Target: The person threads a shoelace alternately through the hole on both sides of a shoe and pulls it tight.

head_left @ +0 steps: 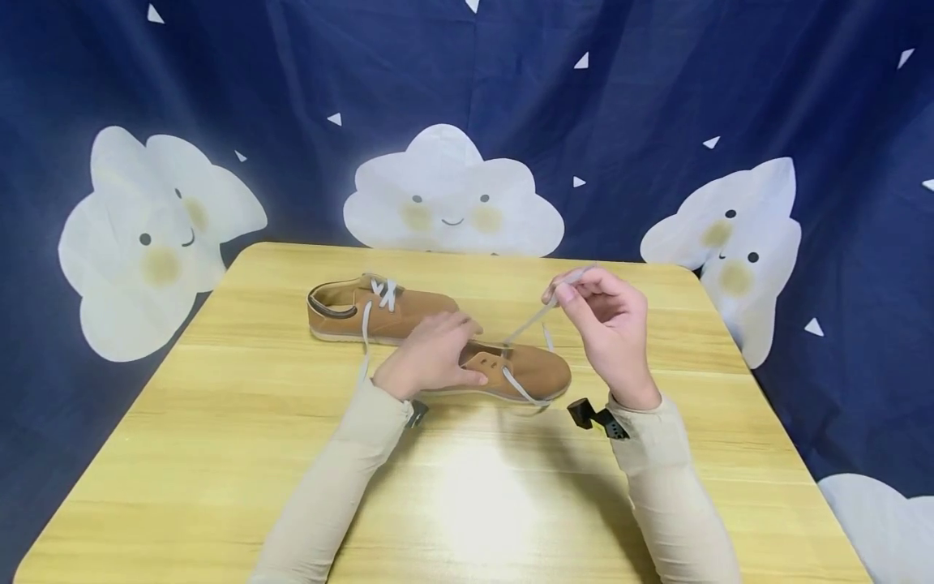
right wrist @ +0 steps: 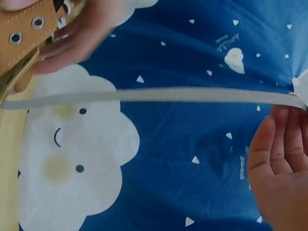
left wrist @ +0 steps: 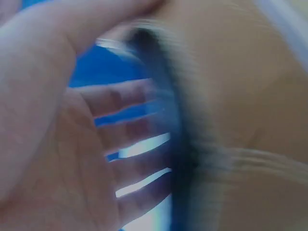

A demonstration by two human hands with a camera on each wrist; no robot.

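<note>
A tan shoe (head_left: 546, 369) lies on its sole with the toe to the right. My left hand (head_left: 432, 354) holds it by the heel end, thumb on the near side and fingers across the opening; blur in the left wrist view softens the dark collar (left wrist: 180, 139) between them. Up and to the right, my right hand (head_left: 616, 328) pinches a grey shoelace (head_left: 527, 326) between thumb and fingers. The lace runs taut from the eyelets, as the right wrist view shows. Another stretch of lace (head_left: 521, 388) hangs over the shoe's near side onto the table.
Behind and left stands a second tan shoe (head_left: 336, 323), its white lace (head_left: 390, 296) crossed at the front and one end trailing down the near side. Both rest on a wooden table (head_left: 219, 454). A dark blue curtain (head_left: 306, 73) with clouds hangs behind.
</note>
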